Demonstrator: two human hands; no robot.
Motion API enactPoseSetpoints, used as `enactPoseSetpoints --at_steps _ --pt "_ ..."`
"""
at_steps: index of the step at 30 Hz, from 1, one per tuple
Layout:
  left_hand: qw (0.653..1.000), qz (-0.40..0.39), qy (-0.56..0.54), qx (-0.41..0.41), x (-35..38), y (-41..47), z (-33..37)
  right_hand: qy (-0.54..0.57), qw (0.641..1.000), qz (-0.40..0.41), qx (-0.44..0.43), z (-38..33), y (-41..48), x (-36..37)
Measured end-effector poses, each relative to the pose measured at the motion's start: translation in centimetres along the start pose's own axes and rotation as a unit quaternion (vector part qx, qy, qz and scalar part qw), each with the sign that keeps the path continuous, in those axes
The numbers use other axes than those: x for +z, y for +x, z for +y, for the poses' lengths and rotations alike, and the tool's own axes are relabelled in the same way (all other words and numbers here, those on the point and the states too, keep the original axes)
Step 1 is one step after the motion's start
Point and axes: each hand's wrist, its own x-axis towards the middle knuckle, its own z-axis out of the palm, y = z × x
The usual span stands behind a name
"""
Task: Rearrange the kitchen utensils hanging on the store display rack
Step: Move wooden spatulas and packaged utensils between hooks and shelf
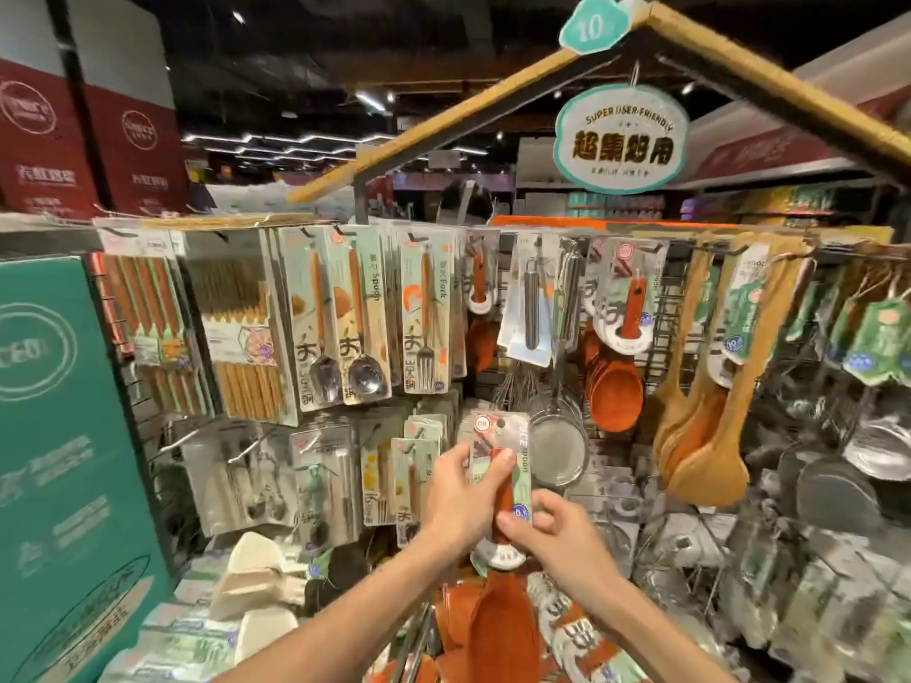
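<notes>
Rice spoon (500, 465) gripped by both raised hands (463, 490), fingers curled.

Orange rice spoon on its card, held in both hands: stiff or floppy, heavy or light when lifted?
Probably stiff: the rice spoon stands upright between the left hand and right hand without sagging. Likely light, since fingertip pinches carry it. Its thin card may bend.

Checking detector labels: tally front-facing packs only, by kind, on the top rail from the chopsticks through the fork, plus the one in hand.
Chopstick packs: 2
Spoon packs: 2
Fork pack: 1
Rice spoon pack, gripped by left hand and right hand: 1
Total: 6
</notes>
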Motion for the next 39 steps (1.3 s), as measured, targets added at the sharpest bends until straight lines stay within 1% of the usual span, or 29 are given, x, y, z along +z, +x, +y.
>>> enactPoseSetpoints --at_steps 3,6,9,11,14,19,24,29,32,36,39 --pt "1.000 0.001 0.001 0.031 -1.1 2.4 1.3 -0.007 0.998 0.054 -0.036 -1.3 1.9 1.4" --pt "0.998 -0.003 0.007 0.065 -2.1 4.0 3.8 -0.008 0.994 0.086 -0.065 -3.9 3.2 2.1" --pt "0.996 -0.023 -0.010 0.088 -2.8 5.2 5.9 -0.031 0.990 0.096 -0.098 -6.3 4.5 2.3" --pt "0.993 -0.025 -0.029 0.112 -3.4 5.9 7.3 -0.050 0.985 0.113 -0.122 -8.0 5.2 2.4" --pt "0.990 -0.026 -0.054 0.127 -4.2 7.1 9.2 -0.065 0.980 0.117 -0.147 -10.2 6.2 2.8" --pt "0.983 -0.028 -0.036 0.176 -4.9 9.0 11.8 -0.102 0.964 0.154 -0.192 -12.9 7.6 3.2" --pt "0.986 -0.022 -0.034 0.159 -5.4 11.2 13.1 -0.126 0.957 0.172 -0.196 -14.7 9.8 3.4" --pt "0.990 -0.019 -0.017 0.140 -5.2 13.5 13.4 -0.156 0.952 0.195 -0.180 -15.4 11.9 3.2" --pt "0.991 -0.027 0.012 0.130 -4.9 14.3 13.6 -0.164 0.949 0.203 -0.175 -15.1 12.8 2.9" --pt "0.993 -0.046 0.017 0.106 -4.4 15.7 13.1 -0.156 0.955 0.197 -0.155 -14.3 14.2 2.4" --pt "0.990 -0.021 0.084 0.109 -4.0 17.4 12.3 -0.184 0.951 0.203 -0.141 -14.0 16.2 1.7"
